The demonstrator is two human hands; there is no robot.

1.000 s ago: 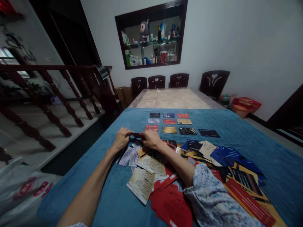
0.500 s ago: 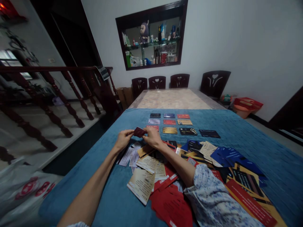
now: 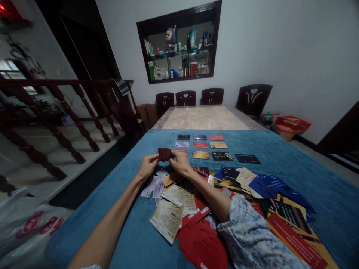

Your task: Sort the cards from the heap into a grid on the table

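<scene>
A dark red card [image 3: 164,154] is raised upright over the blue cloth, its face toward me. My left hand [image 3: 148,167] pinches its left lower edge, and my right hand [image 3: 181,163] grips its right side. Just behind my right hand, a red card [image 3: 183,152] lies partly covered. Beyond are rows of cards, among them a gold card [image 3: 201,155], a black card [image 3: 222,156] and a dark card [image 3: 247,159]. Below my forearms spreads a loose heap with cream cards [image 3: 167,220], red cards [image 3: 203,244], pale cards [image 3: 150,186] and blue cards [image 3: 276,186].
The blue cloth [image 3: 112,209] covers the near part of a long table; its stone-patterned top [image 3: 196,117] shows at the far end. Several dark chairs [image 3: 254,99] stand around it. A plastic bag [image 3: 30,228] is at the lower left, beside a wooden railing [image 3: 56,80].
The dark red card has turned from a slanted position to upright, facing me squarely. Both hands keep hold of it in nearly the same place; the laid-out cards and heap are unchanged.
</scene>
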